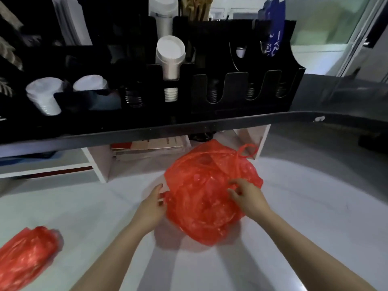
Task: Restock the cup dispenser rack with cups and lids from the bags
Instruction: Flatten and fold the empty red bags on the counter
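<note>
A bulging red plastic bag (201, 192) sits on the white counter (304, 206) below the black cup dispenser rack (241, 95). My left hand (152, 206) holds the bag's left edge, fingers curled on the plastic. My right hand (247, 196) lies on the bag's upper right with the fingertips pinching the plastic. The bag's knotted handle (246, 151) sticks up at its far right. White cup stacks (170, 57) fill some rack slots; the right slots look dark. A second red bag (25, 257) lies at the near left.
A dark shelf edge (189, 129) overhangs the counter just behind the bag. Papers (147, 148) lie in a white cubby under it. Wooden stirrers (196, 6) and a blue item (273, 28) stand at the rack's top.
</note>
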Demonstrator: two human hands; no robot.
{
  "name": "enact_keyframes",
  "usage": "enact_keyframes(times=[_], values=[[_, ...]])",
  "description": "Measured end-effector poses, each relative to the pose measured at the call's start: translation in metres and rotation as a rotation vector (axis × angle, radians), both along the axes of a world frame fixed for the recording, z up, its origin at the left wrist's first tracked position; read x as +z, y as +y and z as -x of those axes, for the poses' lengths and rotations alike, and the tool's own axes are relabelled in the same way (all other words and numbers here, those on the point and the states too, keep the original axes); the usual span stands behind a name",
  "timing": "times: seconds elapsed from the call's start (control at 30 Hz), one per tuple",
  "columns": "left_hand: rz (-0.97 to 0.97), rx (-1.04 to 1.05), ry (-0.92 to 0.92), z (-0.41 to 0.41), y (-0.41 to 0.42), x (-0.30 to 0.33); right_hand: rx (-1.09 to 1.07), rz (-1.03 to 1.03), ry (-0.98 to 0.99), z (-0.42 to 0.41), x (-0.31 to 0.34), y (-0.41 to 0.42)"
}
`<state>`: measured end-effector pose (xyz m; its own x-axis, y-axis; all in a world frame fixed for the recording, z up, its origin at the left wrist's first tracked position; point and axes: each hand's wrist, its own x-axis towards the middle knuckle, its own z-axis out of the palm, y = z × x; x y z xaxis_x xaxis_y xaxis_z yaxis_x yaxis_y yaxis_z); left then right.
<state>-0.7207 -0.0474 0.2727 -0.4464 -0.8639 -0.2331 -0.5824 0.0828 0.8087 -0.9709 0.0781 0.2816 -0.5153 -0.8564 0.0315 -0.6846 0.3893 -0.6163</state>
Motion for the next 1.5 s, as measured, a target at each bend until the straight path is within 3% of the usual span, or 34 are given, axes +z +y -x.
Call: enact_keyframes(times=[0.13,0.3,0.5,0.6,0.7,0.83,1.0,1.2,1.4,1.5], values=[[0.038,0.082,-0.138,0.008,0.006,-0.015,0.01,-0.018,-0.031,0.012,-0.007,-0.007],[-0.116,0.309,0.095,0.016,0.01,-0.022,0.062,0.025,-0.062,0.019,-0.014,-0.013],[0.013,0.423,0.231,0.002,0.013,-0.013,0.214,0.204,-0.078,0.001,-0.001,-0.03],[0.087,0.478,0.284,-0.008,0.014,-0.009,0.291,0.093,-0.07,-0.017,0.005,-0.044],[0.133,0.478,0.354,-0.021,0.019,-0.003,0.3,-0.135,-0.174,-0.037,0.004,-0.052],[0.156,0.401,0.364,-0.037,0.029,0.002,0.376,-0.001,-0.236,-0.057,0.008,-0.068],[0.22,0.448,0.319,-0.059,0.042,0.006,0.533,0.07,-0.245,-0.079,0.012,-0.077],[0.307,0.736,0.235,-0.106,0.053,-0.009,0.273,0.213,-0.494,-0.072,0.004,-0.051],[0.384,0.863,0.165,-0.127,0.076,-0.023,-0.195,0.274,-1.126,-0.048,0.025,-0.024],[0.427,0.888,0.15,-0.145,0.084,-0.021,-0.305,0.287,-1.342,-0.042,0.025,-0.006]])
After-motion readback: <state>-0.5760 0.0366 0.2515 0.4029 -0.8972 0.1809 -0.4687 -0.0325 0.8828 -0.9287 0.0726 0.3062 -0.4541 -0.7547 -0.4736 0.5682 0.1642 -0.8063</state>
